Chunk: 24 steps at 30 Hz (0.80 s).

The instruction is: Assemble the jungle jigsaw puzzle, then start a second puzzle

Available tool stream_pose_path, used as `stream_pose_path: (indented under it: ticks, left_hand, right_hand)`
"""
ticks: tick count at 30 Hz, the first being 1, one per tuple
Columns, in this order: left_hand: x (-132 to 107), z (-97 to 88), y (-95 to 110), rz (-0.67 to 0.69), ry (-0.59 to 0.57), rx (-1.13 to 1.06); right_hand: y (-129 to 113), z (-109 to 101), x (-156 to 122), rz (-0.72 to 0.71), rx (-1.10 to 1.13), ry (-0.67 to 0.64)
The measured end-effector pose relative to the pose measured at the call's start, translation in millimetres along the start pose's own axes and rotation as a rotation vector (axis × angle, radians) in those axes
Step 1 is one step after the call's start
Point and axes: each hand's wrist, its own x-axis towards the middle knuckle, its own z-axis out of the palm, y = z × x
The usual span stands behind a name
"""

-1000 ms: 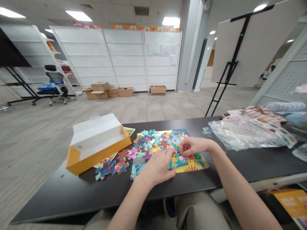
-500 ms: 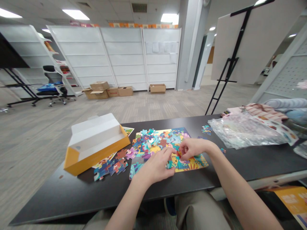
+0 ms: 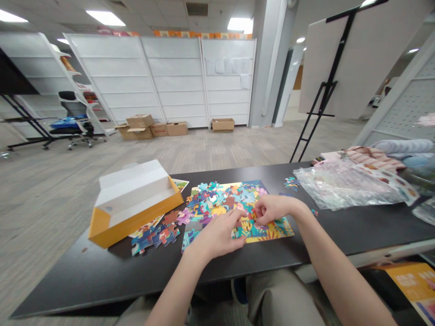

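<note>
A person at a dark surface [image 3: 102, 276] bends both bare hands over a jigsaw puzzle [image 3: 217, 203], its colourful pieces heaped on a bright printed board [image 3: 268, 236]. The left hand [image 3: 217, 236] lies with its grip loosely spread across the near part of the board, seemingly steadying the pieces beneath it. The right hand [image 3: 273, 209] has its grip pressed together at the fingertips among the pieces, though whether it pinches one is hidden. Loose pieces [image 3: 154, 237] sit just left of the board, beside an open yellow box [image 3: 134, 226], apparently left there within easy reach. Farther right — past a small cluster of pieces [image 3: 291, 183] — lies a crumpled plastic bag [image 3: 343, 186].
</note>
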Motion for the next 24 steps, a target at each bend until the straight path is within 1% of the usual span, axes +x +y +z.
stream_pose_path:
  ticks: [3,6,9,12,15,19,24]
  left_hand:
    - [-2.4,-2.5,0.1,0.039,0.009,-0.024]
    - [-7.0,-9.3,-1.2,0.072,0.04,0.007]
    - [-13.6,-18.0,-4.0,0.065,0.047,0.067]
    - [-20.4,-23.4,-5.8,0.025,0.035,0.11]
    - [-25.4,-22.9,-5.2,-0.009,0.024,0.139]
    - [-27.3,-17.6,-3.4,-0.009,0.018,0.138]
    - [-24.8,-13.9,-3.3,0.001,0.018,0.121]
  right_hand:
    - [3.2,0.7,1.3,-0.006,-0.001,0.01]
    - [2.9,-0.1,-0.2,-0.035,0.02,0.031]
    - [-1.0,-1.3,-2.3,-0.083,0.075,0.068]
    - [-3.1,0.2,0.2,-0.142,0.126,0.057]
    - [-0.6,5.6,7.8,-0.176,0.124,0.04]
    - [1.7,12.9,16.2,-0.177,0.127,0.004]
    - [-5.6,14.6,15.5,-0.164,0.14,0.021]
